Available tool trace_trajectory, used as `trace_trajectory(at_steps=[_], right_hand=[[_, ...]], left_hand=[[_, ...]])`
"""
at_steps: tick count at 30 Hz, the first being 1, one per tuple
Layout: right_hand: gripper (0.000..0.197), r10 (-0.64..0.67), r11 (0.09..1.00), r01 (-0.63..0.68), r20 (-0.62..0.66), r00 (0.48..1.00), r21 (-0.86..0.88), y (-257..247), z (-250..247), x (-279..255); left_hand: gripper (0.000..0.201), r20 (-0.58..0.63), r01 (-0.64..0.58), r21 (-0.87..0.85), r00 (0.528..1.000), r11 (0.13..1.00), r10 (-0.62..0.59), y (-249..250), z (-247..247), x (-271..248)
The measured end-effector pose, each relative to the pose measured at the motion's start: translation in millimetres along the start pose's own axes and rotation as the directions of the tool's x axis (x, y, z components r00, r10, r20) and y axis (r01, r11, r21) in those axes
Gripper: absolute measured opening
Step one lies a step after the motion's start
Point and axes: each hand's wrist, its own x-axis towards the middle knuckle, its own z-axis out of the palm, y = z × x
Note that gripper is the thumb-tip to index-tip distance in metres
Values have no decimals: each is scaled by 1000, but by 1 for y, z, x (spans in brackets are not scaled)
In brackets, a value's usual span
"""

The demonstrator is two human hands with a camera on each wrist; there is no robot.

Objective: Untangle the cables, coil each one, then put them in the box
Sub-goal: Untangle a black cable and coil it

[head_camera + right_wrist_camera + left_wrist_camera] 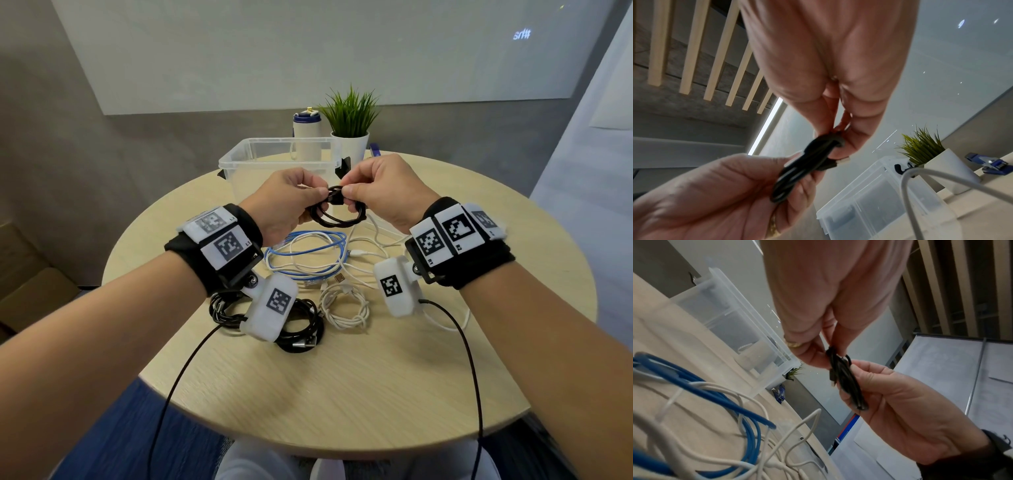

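A small black cable coil [337, 214] is held in the air above the round table, in front of the clear plastic box [239, 161]. My left hand [301, 202] grips the coil's left side with curled fingers. My right hand [359, 195] pinches the cable's end at the top of the coil. In the left wrist view the black coil [846, 382] sits between the left hand [818, 340] and the right hand [890, 402]. The right wrist view shows the black coil [803, 168] pinched by the right hand [838, 126] and wrapped by the left hand [725, 186].
On the table [342, 394] lie a blue cable [308, 253] tangled with loose white cables [363, 253], a coiled white cable [346, 308] and two black coils [301, 329]. A potted plant [349, 120], a white bottle [306, 137] and a blue clip [992, 164] stand behind the box.
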Motion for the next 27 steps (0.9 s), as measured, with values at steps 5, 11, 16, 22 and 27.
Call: trace_trajectory(at_steps=[5, 11, 16, 22, 27], right_hand=[[15, -38, 999, 38, -1, 999, -14, -2, 0, -2], [16, -66, 995, 60, 76, 995, 80, -3, 4, -5], [21, -75, 984, 53, 126, 989, 167, -4, 5, -7], [18, -52, 984, 19, 189, 981, 175, -3, 4, -10], [19, -25, 980, -16, 202, 979, 196, -6, 3, -10]], left_hand=[[26, 87, 319, -117, 947, 941, -310, 7, -1, -2], [35, 264, 451, -32, 865, 892, -427, 13, -3, -6], [29, 208, 477, -79, 867, 875, -453, 8, -5, -6], [14, 71, 415, -235, 909, 879, -410, 6, -6, -4], [14, -40, 296, -276, 947, 914, -319, -2, -4, 0]])
